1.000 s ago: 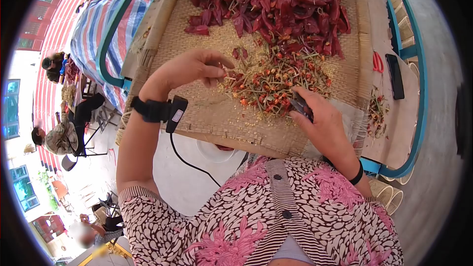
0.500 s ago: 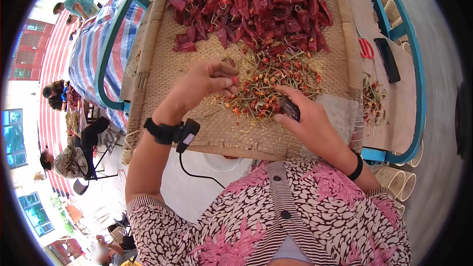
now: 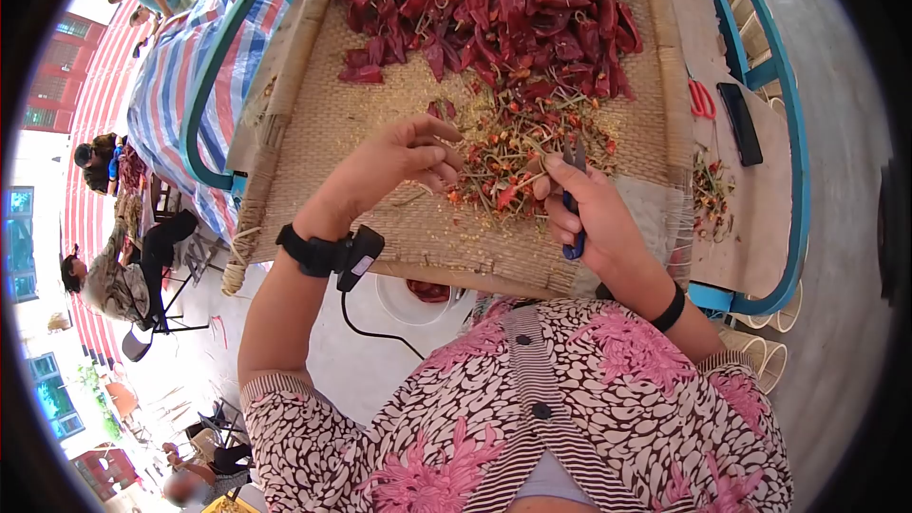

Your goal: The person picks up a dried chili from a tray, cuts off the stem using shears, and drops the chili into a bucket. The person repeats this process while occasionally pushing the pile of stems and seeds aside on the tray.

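Over the woven tray [image 3: 380, 237], my left hand [image 3: 399, 166] hovers at the left edge of the stem pile with its fingers curled; anything between them is too small to make out. My right hand [image 3: 594, 214] is closed around dark-handled scissors [image 3: 570, 199], blades pointing away from me. Its thumb and forefinger are near a stem at the pile. Cut stems with red and orange caps [image 3: 503, 166] lie between and beyond my hands. Dark red dried peppers [image 3: 513, 9] are heaped at the tray's far side.
Right of the tray lie red-handled scissors [image 3: 701, 100], a black phone [image 3: 740, 123] and more stems [image 3: 711, 192], inside a blue metal frame [image 3: 796, 180]. Below the tray's near edge is a white bowl [image 3: 404, 304] with red pieces. Several people are at the left.
The scissors in my right hand have turned; their blades now point away from me and the blue handle shows. The red piece at my left fingertips is no longer visible.
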The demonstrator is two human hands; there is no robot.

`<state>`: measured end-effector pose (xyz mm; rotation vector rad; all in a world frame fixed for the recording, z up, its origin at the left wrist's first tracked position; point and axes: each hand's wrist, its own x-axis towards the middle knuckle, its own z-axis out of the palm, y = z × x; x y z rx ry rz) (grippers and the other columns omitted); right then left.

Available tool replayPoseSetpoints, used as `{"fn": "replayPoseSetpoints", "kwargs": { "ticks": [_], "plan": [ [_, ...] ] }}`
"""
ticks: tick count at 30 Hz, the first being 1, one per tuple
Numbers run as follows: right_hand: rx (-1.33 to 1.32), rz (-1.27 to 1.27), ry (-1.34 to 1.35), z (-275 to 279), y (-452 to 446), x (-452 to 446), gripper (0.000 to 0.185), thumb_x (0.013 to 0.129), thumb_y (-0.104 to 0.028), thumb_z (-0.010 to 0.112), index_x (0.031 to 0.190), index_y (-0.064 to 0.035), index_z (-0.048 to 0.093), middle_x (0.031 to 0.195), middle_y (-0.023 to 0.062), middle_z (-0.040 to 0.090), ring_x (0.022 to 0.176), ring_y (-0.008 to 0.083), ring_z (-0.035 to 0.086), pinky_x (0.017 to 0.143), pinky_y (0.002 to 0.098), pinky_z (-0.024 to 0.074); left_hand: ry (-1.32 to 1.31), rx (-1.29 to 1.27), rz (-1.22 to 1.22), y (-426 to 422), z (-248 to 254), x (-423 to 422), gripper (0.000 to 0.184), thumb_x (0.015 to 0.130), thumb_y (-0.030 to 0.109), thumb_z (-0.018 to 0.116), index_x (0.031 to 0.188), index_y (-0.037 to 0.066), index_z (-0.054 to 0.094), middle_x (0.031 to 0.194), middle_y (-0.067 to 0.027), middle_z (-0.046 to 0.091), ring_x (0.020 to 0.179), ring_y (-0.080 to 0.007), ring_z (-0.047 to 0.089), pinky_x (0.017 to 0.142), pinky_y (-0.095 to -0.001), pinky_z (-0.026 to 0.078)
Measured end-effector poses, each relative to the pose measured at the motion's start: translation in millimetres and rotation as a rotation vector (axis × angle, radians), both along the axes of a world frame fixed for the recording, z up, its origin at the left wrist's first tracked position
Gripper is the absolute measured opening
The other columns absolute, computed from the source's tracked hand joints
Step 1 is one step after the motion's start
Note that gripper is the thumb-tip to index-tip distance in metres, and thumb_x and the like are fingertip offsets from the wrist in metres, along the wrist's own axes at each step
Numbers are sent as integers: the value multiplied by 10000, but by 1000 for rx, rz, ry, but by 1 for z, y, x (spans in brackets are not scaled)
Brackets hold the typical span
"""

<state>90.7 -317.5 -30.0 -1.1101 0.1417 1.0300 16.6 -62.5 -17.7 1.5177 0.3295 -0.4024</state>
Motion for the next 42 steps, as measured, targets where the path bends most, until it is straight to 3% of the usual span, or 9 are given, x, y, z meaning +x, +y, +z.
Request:
{"fn": "replayPoseSetpoints", "kwargs": {
  "ticks": [8,14,17,20,23,27,30,36,42],
  "plan": [
    [54,-23,-94,-1,-4,-1,166,979,-253,553,955,-90,554,793,32,646,440,35,413,393,202,354,72,156,-74,13,-17,13,244,943,132,585,1152,6,596,935,-33,653,796,-81,602,727,-225,489],
    [-113,54,-336,-1,-14,7,224,960,-202,566,1108,-33,561,784,27,635,500,53,480,458,212,393,-64,598,52,39,-51,38,250,892,139,647,1109,19,622,791,10,560,681,-83,513,627,-245,430],
    [-410,-58,-834,-18,-16,5,316,916,-188,608,1191,-46,543,754,43,625,592,131,571,555,262,458,-126,752,42,40,-61,47,262,862,139,678,1096,34,628,763,0,544,665,-93,498,612,-263,421],
    [-720,195,-1108,15,-13,1,363,864,-181,650,1206,-96,563,815,80,635,695,213,630,644,329,501,-196,735,41,49,-92,56,267,843,137,695,1086,46,632,750,-10,545,665,-97,497,604,-278,416],
    [-496,249,-1400,-11,-6,-3,308,843,-176,663,1145,-157,608,884,93,623,721,258,640,653,373,509,-246,783,14,46,-97,58,265,841,135,698,1082,47,634,754,-20,563,679,-105,515,608,-294,422],
    [-539,435,-1427,-10,7,-3,251,808,-144,673,1052,-121,619,924,90,576,779,316,634,670,440,502,-206,812,-9,39,-87,58,255,852,164,694,1054,35,610,775,-58,594,708,-140,551,627,-329,438],
    [-597,509,-1513,-18,17,-4,226,806,-118,677,1027,-117,634,906,88,567,787,285,629,650,394,494,-263,888,36,39,-96,60,250,867,192,681,1015,24,570,764,-85,584,698,-182,547,631,-359,434],
    [-660,684,-1590,-38,32,2,198,811,-173,676,997,-120,635,908,86,570,839,314,616,695,431,479,-274,1011,-36,40,-98,60,278,875,212,680,1009,12,541,802,-130,605,725,-238,582,649,-391,446],
    [-550,498,-1225,-29,27,8,185,844,-186,652,936,-30,618,898,128,610,814,283,619,697,417,459,-236,842,-3,41,-91,42,253,848,131,683,1015,-2,547,837,-147,620,777,-261,601,705,-384,471]
  ]
}}
